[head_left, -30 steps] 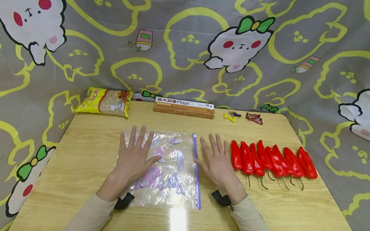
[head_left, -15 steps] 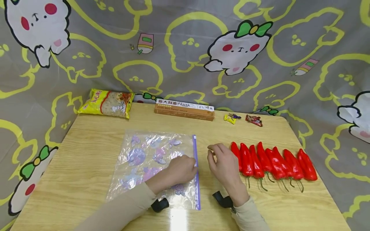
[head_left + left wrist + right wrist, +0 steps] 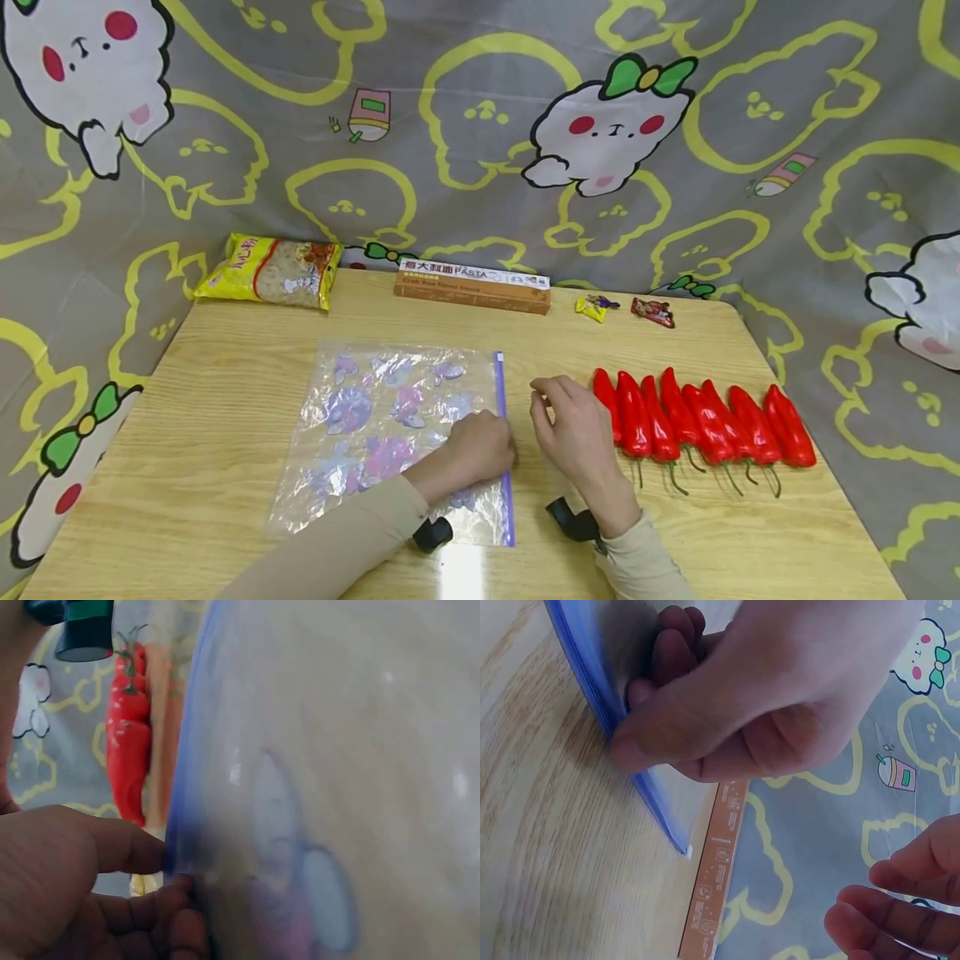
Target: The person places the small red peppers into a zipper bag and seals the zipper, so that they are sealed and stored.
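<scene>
A clear zip bag (image 3: 397,433) printed with pink and lilac figures lies flat on the table, its purple zip strip (image 3: 500,392) on the right side. My left hand (image 3: 474,454) pinches that strip around its middle; in the right wrist view the thumb and curled fingers of the left hand (image 3: 735,712) meet at the purple edge. Just right of the bag hovers my right hand (image 3: 576,429), its fingers loosely bent and holding nothing. Close beside it lie several red peppers (image 3: 705,421) in a row, green stems toward me.
Along the back of the table are a yellow food bag (image 3: 277,271), a long brown pasta box (image 3: 472,287), a yellow-and-purple wrapped candy (image 3: 592,308) and a red wrapped candy (image 3: 652,312). A patterned grey cloth (image 3: 480,200) hangs behind.
Both hands lay spread flat on the table and bag a second ago. Since then, my left hand has crossed right to the zip strip and gripped it; my right hand has lifted and bent its fingers.
</scene>
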The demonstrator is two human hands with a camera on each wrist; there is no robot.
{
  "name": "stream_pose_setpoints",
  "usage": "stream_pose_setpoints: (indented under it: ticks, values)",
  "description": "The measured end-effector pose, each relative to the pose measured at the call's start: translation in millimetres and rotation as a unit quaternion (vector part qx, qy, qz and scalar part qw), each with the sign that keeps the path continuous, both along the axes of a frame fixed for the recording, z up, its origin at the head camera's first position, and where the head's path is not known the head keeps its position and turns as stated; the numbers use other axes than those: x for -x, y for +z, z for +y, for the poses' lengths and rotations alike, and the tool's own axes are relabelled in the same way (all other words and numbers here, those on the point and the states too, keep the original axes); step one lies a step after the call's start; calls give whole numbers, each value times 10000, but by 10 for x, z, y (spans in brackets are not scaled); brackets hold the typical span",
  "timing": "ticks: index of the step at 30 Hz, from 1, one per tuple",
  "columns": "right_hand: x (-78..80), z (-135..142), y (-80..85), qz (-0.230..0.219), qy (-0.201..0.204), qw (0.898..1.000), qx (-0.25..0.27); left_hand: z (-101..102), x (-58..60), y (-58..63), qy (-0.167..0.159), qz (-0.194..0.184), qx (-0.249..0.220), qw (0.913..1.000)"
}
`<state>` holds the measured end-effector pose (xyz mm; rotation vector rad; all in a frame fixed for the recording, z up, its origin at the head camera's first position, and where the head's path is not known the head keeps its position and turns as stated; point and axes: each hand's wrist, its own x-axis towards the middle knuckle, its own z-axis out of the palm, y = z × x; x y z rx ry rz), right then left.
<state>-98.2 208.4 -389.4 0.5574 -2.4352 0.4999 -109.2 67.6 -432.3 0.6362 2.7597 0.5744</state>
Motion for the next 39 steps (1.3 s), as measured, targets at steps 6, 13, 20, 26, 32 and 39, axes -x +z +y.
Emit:
stream_pose_setpoints:
  ticks: [6, 13, 20, 26, 32, 39]
  values:
    - [-14, -41, -10, -283, 108, 9995, 51, -137, 44, 23, -15, -347, -906, 9953]
    - [-59, -134, -61, -1036, 947, 9897, 273, -431, 29, 31, 320, -503, -2228, 9730]
    - [-124, -253, -128, -1659, 1383, 9763, -118, -670, -111, 133, 484, -425, -2601, 9634]
    - [-114, -295, -189, -1683, 1169, 9777, -461, -912, -190, 236, 1044, 160, -2311, 9672]
    - [-95, -306, -256, -1682, 1134, 9762, -770, -1090, -215, 370, 1214, 969, -2020, 9670]
    - [-93, -300, -290, -1838, 1015, 9700, -1225, -1294, -197, 559, 1568, 1212, -1942, 9607]
